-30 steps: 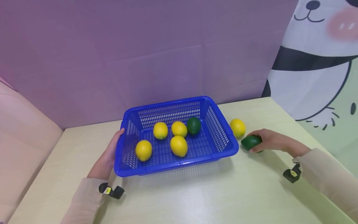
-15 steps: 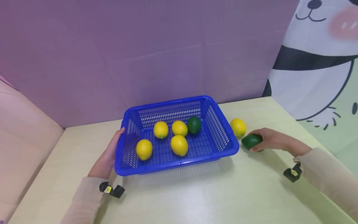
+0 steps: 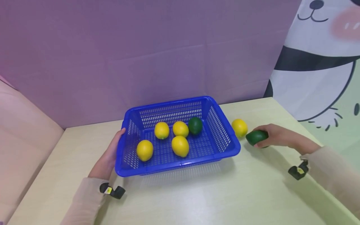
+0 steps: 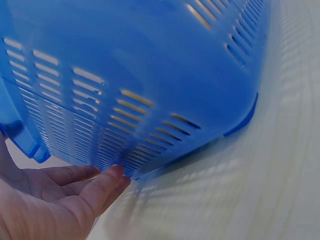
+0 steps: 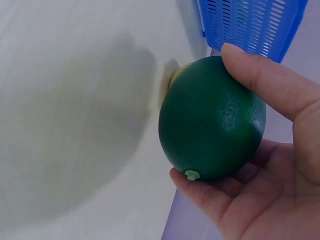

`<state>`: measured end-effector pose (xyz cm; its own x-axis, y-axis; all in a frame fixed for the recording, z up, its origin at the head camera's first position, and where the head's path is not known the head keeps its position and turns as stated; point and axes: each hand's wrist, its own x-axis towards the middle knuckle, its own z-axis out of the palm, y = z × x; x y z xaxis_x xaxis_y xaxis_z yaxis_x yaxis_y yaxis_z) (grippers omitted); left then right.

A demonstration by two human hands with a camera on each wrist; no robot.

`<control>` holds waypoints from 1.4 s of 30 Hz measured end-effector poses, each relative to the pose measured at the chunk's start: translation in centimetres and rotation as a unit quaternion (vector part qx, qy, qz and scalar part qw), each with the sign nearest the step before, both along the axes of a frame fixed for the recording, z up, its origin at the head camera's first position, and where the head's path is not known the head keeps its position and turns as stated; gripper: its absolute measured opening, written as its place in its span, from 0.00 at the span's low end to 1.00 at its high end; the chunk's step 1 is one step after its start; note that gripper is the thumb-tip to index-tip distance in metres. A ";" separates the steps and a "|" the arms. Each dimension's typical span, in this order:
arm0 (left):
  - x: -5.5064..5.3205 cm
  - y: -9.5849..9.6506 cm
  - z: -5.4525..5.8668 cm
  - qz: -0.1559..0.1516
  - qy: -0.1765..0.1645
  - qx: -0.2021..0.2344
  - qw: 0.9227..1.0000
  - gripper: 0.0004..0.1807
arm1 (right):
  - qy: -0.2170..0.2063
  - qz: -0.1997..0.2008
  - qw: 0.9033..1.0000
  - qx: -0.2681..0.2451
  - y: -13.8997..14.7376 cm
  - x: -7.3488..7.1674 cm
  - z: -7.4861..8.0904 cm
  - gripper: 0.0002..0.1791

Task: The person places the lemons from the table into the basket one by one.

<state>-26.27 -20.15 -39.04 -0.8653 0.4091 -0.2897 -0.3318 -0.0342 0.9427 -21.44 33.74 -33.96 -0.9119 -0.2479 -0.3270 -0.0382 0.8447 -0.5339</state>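
Observation:
A blue plastic basket (image 3: pixel 180 162) rests on the table with several yellow lemons (image 3: pixel 180 146) and one dark green lime (image 3: pixel 195 126) inside. At its left end my left hand (image 3: pixel 109 153) holds it, thumb at the rim and fingers against the outer wall, as the left wrist view shows the fingers (image 4: pixel 102 187) touching the slotted side. Right of the basket, my right hand (image 3: pixel 277 136) grips a second green lime (image 5: pixel 212 120) between thumb and fingers, seemingly just off the tabletop. A loose lemon (image 3: pixel 239 127) lies between this lime and the basket.
The pale wooden table (image 3: pixel 180 200) meets a purple cloth wall (image 3: pixel 157 56) behind the basket. A panda-print sheet (image 3: pixel 312 87) hangs at the right. A pinkish cloth panel (image 3: pixel 22 140) borders the left side.
My right hand has moved slightly right and away from me with the lime in its grip. The left hand, the basket and the fruit in it have stayed in place.

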 end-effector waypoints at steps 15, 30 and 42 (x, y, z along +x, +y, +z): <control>0.1 -0.5 0.3 0.004 0.006 -0.002 1.000 0.44 | 0.026 -0.004 1.000 -0.007 -0.9 -0.9 2.4 0.32; -0.2 0.1 0.1 -0.002 -0.002 0.000 1.000 0.44 | 0.079 -0.003 0.997 0.011 -2.6 -1.7 6.0 0.35; 0.1 0.2 0.0 -0.010 0.000 0.000 1.000 0.43 | 0.110 0.012 0.994 0.020 -6.1 -2.0 7.7 0.32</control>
<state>-26.17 -19.93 -39.01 -0.8565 0.4266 -0.2905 -0.3334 -0.0274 0.9424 -23.43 27.63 -26.30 -0.9563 -0.2615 -0.1308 -0.1704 0.8620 -0.4773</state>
